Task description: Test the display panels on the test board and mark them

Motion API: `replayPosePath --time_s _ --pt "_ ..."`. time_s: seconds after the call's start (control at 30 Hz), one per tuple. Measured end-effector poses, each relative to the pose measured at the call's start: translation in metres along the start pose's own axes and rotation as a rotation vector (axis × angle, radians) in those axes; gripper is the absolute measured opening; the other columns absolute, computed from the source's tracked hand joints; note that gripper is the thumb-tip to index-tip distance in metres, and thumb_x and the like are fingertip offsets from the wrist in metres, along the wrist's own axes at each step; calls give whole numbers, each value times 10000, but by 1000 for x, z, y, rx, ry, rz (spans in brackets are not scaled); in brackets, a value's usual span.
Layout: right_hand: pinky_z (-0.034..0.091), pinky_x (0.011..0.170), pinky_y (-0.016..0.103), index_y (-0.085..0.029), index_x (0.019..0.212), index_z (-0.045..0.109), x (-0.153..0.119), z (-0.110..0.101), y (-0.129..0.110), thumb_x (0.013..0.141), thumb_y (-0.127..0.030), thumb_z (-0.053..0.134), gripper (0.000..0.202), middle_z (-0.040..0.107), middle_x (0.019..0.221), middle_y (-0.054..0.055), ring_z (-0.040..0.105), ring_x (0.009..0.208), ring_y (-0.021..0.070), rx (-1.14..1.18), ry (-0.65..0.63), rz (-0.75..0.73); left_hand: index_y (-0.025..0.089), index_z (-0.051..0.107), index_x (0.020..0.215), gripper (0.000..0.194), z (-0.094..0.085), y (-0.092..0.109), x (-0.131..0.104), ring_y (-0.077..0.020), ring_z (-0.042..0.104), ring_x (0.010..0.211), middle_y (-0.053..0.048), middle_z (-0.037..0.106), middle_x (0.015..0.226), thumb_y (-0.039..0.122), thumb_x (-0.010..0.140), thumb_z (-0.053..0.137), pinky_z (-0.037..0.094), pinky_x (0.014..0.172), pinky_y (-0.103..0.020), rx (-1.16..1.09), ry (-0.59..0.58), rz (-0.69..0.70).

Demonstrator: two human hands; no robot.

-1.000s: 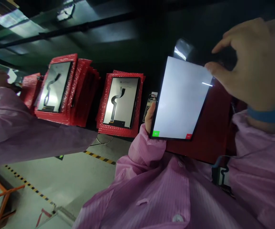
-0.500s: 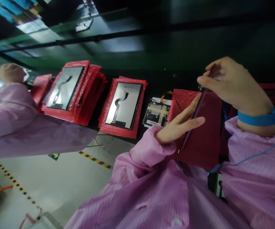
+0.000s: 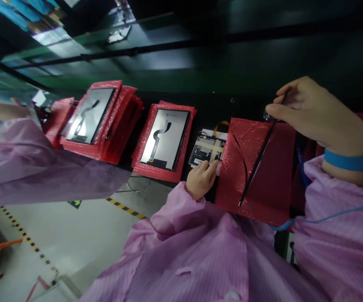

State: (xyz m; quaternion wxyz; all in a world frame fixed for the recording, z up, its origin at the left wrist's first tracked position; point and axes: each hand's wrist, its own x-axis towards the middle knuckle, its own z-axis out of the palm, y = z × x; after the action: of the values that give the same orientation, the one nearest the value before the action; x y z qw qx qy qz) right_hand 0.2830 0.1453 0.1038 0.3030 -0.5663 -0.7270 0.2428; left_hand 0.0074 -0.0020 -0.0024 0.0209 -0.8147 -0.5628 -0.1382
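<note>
My right hand [image 3: 307,111] pinches the upper end of a thin, dark display panel [image 3: 258,161]. The panel is seen almost edge-on, tilted over a red bubble-wrap sheet [image 3: 227,197]. A narrow black ribbon cable [image 3: 243,161] curves beside its left side. My left hand [image 3: 202,179] has its fingers curled at the lower edge of a circuit board assembly [image 3: 208,144] with pale yellow tape and a white label. Its fingertips are near the lower end of the tape; what they grip, if anything, is hidden.
Left of the board, a display panel [image 3: 165,140] lies on red bubble wrap. Farther left stands a stack of red bubble-wrap sleeves [image 3: 118,144] with another panel [image 3: 90,115] on top. A co-worker's arm [image 3: 20,138] is at far left. A blue wrist strap [image 3: 351,161] trails a cord.
My left hand has left the tilted panel, moved left and down to the circuit board, and curled its fingers. My right hand still holds the panel, slightly farther right.
</note>
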Motion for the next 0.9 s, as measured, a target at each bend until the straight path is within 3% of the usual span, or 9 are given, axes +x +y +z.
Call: replayPosePath --time_s 0.2,0.53,0.63,0.7,0.8,0.9 --pt "559 859 369 -195 1143 575 -2 -1 -3 815 -616 673 543 645 956 3 683 928 164 -2 -9 -7 168 623 1224 306 4 -2 0 -158 610 666 -19 599 760 204 1012 406 446 590 -268 3 92 55" --pt "508 984 442 -186 1164 585 -4 -5 -21 843 -427 731 427 634 1084 45 632 1068 207 -42 -23 74 163 611 1271 346 8 -4 -1 -161 596 694 -29 613 787 208 1028 369 465 639 -268 -32 98 72" --pt "484 1015 477 -160 1202 621 -9 -10 -31 827 -337 745 433 597 1185 103 610 1109 239 -142 17 169 159 609 1293 356 6 -2 -3 -202 619 850 -94 657 961 275 1025 406 492 776 -323 -98 162 56" --pt "500 986 495 -156 1217 627 -16 -15 -37 821 -256 730 421 626 1102 100 633 1046 245 -167 49 248 158 569 1361 422 4 -1 -5 -264 610 1060 -152 652 1178 362 1011 452 480 895 -387 -128 167 149" --pt "530 914 504 -165 1303 564 -30 -27 -41 797 -144 695 522 650 912 58 657 930 246 -217 93 347 138 530 1407 508 3 2 -6 -314 519 1287 -184 587 1386 432 994 489 447 1002 -431 -160 90 340" --pt "546 831 475 -185 1364 493 -50 -45 -39 767 -57 680 638 630 797 25 661 841 233 -306 138 397 115 542 1393 478 4 4 -4 -306 504 1328 -179 579 1428 386 1005 480 416 1084 -459 -163 17 403"
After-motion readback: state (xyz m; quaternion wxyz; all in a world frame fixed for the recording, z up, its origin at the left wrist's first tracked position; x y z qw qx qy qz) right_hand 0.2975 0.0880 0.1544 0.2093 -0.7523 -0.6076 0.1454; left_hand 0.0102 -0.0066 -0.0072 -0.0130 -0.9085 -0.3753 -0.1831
